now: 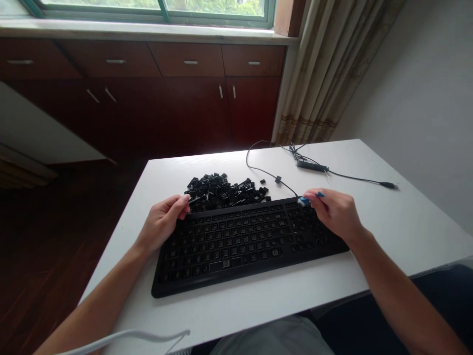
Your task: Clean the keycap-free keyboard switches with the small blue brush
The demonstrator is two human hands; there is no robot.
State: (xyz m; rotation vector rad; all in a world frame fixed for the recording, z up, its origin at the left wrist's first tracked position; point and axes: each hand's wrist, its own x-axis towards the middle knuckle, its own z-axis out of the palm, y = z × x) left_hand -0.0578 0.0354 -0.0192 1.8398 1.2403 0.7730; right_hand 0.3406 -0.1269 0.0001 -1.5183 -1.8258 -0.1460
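A black keyboard (236,241) with its keycaps off lies on the white table, its bare key sockets showing. My left hand (166,217) is closed at its far left corner, thumb and fingers pinching the edge. Over the far right part of the keyboard, my right hand (334,209) grips a small blue brush (305,201) with a whitish tip pointing left. The tip is slightly blurred, and I cannot tell whether it touches the keyboard. Just beyond the keyboard is a heap of loose black keycaps (218,190).
A black cable (254,167) runs from the keyboard to a tied bundle and a USB plug (388,185). Stray keycaps (262,181) lie beside the heap. A white cord (148,336) crosses the table's (384,217) near left corner. Dark red cabinets (185,103) stand beyond.
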